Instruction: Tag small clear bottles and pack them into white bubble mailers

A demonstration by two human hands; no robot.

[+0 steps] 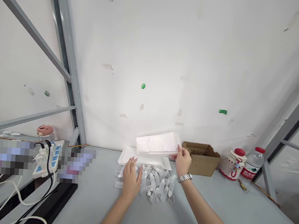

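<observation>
My right hand (183, 160), with a metal watch at the wrist, grips the right end of a flat white bubble-textured pouch (158, 143). The pouch is raised and tilted in front of the wall. Beneath it lies a stack of similar flat white pouches (145, 158). My left hand (132, 176) is open, its fingers apart and empty, at the near left edge of that stack. Under and beside it spreads a pile of small white and translucent plastic pieces (156, 183), some with thin cords. Their exact kind is too small to tell.
A brown cardboard box (203, 164) stands right of my right hand. Farther right are a red-lidded jar (233, 165), a plastic bottle (252, 165) and keys (243, 186). On the left lie a power strip (48, 159), loose cables and blurred screens. Grey metal posts (73, 61) flank the table.
</observation>
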